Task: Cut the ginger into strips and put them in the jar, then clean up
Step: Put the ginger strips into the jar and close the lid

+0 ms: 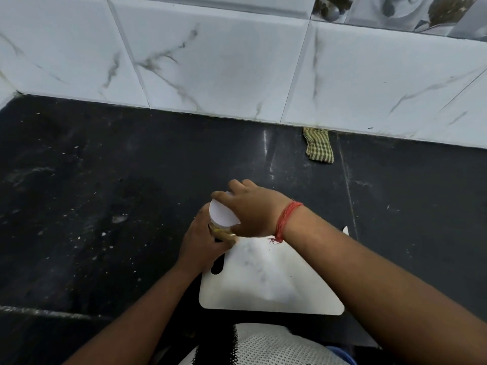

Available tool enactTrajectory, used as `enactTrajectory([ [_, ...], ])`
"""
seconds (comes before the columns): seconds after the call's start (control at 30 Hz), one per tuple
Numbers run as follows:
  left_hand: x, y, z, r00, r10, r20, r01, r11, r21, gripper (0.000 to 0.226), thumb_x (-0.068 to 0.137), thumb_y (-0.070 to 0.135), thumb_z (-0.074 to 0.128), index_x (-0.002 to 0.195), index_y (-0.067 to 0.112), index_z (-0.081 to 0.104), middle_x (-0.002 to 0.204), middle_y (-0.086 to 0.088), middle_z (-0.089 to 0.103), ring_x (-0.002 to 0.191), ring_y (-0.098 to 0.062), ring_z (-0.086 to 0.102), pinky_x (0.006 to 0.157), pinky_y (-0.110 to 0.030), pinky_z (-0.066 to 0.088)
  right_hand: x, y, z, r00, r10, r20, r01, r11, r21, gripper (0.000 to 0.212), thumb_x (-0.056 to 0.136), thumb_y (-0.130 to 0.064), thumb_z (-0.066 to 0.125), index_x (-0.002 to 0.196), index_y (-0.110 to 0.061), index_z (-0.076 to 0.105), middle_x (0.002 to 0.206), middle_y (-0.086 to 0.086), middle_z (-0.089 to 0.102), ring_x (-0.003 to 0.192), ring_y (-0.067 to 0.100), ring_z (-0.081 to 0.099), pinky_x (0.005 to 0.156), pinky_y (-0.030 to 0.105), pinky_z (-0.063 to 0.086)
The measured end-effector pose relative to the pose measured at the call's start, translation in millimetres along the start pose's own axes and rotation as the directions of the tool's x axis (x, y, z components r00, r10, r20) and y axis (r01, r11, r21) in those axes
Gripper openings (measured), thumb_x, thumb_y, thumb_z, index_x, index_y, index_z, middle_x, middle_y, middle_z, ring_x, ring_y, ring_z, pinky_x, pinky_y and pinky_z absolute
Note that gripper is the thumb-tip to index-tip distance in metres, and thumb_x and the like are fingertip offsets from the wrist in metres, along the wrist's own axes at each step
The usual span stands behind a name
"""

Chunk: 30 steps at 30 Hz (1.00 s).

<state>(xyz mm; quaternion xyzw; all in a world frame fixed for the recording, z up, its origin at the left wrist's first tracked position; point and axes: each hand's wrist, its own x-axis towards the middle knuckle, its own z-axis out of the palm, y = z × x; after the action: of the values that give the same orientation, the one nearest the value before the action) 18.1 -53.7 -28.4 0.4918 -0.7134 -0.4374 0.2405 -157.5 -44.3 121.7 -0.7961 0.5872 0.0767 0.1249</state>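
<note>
On the black counter [105, 180], at the far left corner of the white cutting board [271, 280], the left hand [203, 243] wraps the jar [224, 233] while the right hand [253, 212] cups its white lid [222, 213]. To seat the lid well, hold the jar steady and turn squarely. Yellowish-brown contents, likely ginger strips, show under the lid, though mostly hidden.

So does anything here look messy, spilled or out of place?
Only slightly. Pale crumbs and specks are scattered over the dark counter, mostly to the left of the cutting board. A checked cloth lies crumpled against the tiled wall. The jar is held by the left hand, with the right hand on its white lid; nothing looks spilled.
</note>
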Motion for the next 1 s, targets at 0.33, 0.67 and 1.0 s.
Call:
enactTrajectory([
  [0.33, 3, -10, 4, 0.999, -0.020, 0.029, 0.020, 1.000, 0.010, 0.109, 0.065, 0.076, 0.077, 0.154, 0.035, 0.029, 0.152, 0.009, 0.047, 0.136, -0.013, 0.049, 0.112, -0.042, 0.046, 3, 7, -18, 0.992, -0.130, -0.002, 0.130, 0.990, -0.051, 0.074, 0.084, -0.052, 0.067, 0.145, -0.026, 0.032, 0.136, 0.004, 0.048, 0.112, 0.024, 0.056, 0.088, 0.037, 0.056],
  [0.67, 3, -7, 2, 0.999, 0.042, 0.011, -0.042, 0.998, -0.036, 0.100, 0.066, 0.070, 0.080, 0.149, 0.043, 0.031, 0.151, 0.015, 0.047, 0.137, -0.009, 0.048, 0.110, -0.045, 0.047, 1, 10, 13, 0.974, -0.090, -0.207, 0.074, 0.994, -0.085, 0.079, 0.079, -0.068, 0.059, 0.139, -0.021, 0.039, 0.120, 0.000, 0.056, 0.094, 0.018, 0.058, 0.079, 0.030, 0.055],
  [1.0, 1, 9, 7, 0.996, 0.067, -0.065, -0.067, 0.998, 0.005, 0.084, 0.068, 0.054, 0.077, 0.142, 0.038, 0.040, 0.139, 0.007, 0.057, 0.127, -0.012, 0.056, 0.107, -0.042, 0.049, 18, 19, 56, 0.833, -0.238, -0.499, 0.213, 0.971, -0.108, 0.076, 0.084, -0.073, 0.042, 0.128, -0.014, 0.057, 0.111, 0.003, 0.061, 0.088, 0.021, 0.053, 0.078, 0.035, 0.049],
])
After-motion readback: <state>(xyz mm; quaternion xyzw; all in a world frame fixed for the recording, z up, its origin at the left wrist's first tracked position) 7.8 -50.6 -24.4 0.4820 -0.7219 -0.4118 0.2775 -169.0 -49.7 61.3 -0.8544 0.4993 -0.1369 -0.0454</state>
